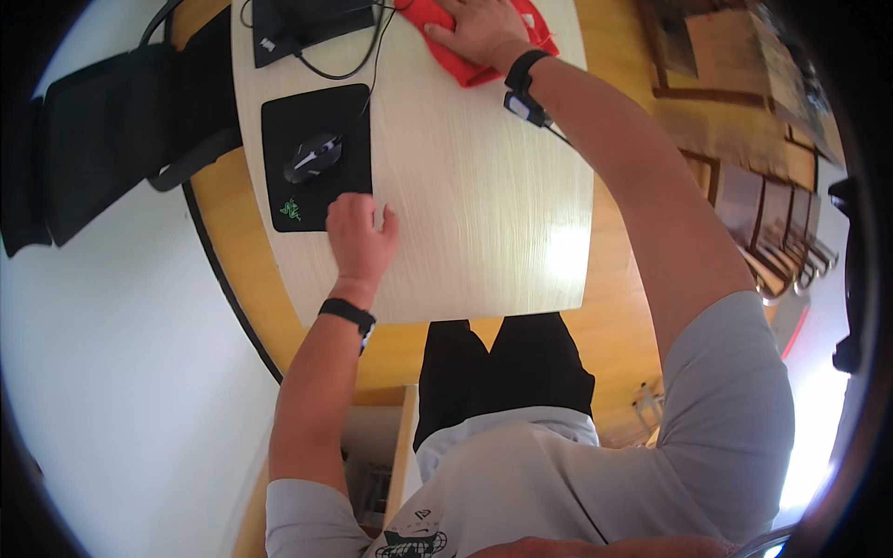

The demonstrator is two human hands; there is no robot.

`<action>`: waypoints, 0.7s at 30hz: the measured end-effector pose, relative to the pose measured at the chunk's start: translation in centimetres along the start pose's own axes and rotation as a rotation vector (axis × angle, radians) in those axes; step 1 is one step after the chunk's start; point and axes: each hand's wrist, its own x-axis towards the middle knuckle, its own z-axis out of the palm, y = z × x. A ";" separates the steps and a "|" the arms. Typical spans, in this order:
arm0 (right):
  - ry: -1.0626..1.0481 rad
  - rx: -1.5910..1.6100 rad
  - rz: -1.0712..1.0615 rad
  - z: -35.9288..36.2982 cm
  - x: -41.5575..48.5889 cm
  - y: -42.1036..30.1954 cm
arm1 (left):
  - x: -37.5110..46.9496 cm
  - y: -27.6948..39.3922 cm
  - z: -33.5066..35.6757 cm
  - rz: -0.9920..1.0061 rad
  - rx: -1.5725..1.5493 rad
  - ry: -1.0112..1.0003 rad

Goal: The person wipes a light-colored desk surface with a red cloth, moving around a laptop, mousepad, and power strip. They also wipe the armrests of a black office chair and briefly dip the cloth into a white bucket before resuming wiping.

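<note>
My right hand (pixel 481 31) lies flat with its thumb spread on a crumpled red cloth (pixel 464 70) at the far end of the table. Part of the cloth is cut off by the top of the picture. Loosely curled, my left hand (pixel 361 237) is over the near right corner of a black mouse pad (pixel 279 132); its palm and fingertips are hidden. A black wired computer mouse (pixel 314 159) sits on the pad, just beyond that hand and to its left.
A black laptop (pixel 314 35) with cables (pixel 342 75) occupies the table's (pixel 481 195) far left. Left of the table is a black office chair (pixel 111 132), near a white wall (pixel 139 335). Wooden furniture (pixel 732 63) stands at the right. A cable runs from my right wristband (pixel 527 77).
</note>
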 end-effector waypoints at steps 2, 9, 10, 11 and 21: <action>0.041 0.019 -0.028 0.2 2.3 0.6 | -1.4 -0.4 -1.7 -0.190 0.107 -0.107; 0.274 -0.055 -0.107 2.7 -0.9 0.8 | 1.6 -2.7 -0.3 -0.371 0.400 -0.343; 0.260 -0.120 -0.147 2.3 -3.5 -0.3 | 1.8 -2.5 0.0 -0.337 0.391 -0.312; 0.136 -0.084 -0.220 1.9 -6.7 -1.9 | 2.0 -2.3 0.0 -0.318 0.386 -0.275; 0.129 0.166 -0.501 4.1 -7.2 -0.9 | 3.0 0.2 -1.4 -0.629 0.263 -0.074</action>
